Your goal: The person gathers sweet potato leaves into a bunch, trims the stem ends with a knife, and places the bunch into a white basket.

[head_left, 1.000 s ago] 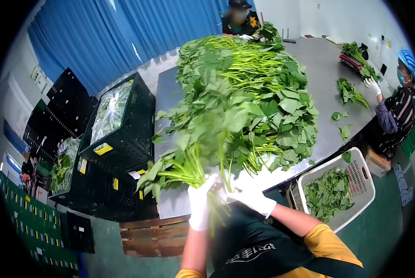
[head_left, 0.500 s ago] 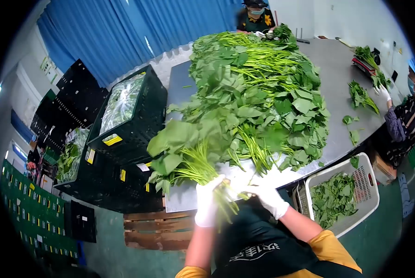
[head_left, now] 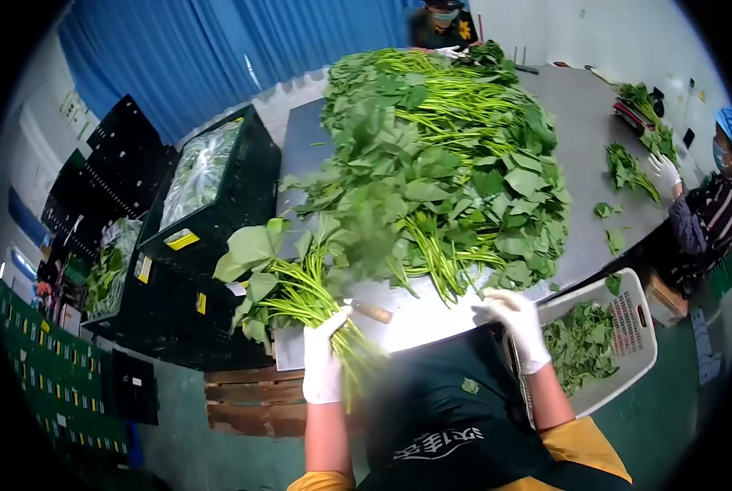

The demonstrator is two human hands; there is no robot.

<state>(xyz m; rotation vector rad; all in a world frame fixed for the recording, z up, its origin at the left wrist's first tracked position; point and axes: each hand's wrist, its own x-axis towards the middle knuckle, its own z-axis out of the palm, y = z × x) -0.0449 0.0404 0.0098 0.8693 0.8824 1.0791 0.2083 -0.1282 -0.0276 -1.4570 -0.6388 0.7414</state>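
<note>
My left hand [head_left: 324, 360], in a white glove, is closed around a bunch of long-stemmed leafy greens [head_left: 305, 296]. Its leaves point up and left, and the cut stem ends hang below my fist. Just right of that fist, a knife with a wooden handle [head_left: 372, 311] lies on the metal table [head_left: 419, 317]. My right hand [head_left: 516, 326], also gloved, is at the table's front edge, its fingers loosely bent and apart beside stem ends of the large pile of greens [head_left: 448, 176]. I see nothing clearly held in it.
A white basket [head_left: 649, 348] with loose leaves stands at my right. Dark green crates [head_left: 255, 176] with bagged greens are stacked at left, by a wooden pallet [head_left: 251, 409]. One co-worker [head_left: 441, 29] is at the far end; another [head_left: 705, 213] reaches over greens at right.
My left hand has moved left with the bunch, uncovering the knife handle. My right hand has drawn away from the bunch to the right. The view has shifted slightly.
</note>
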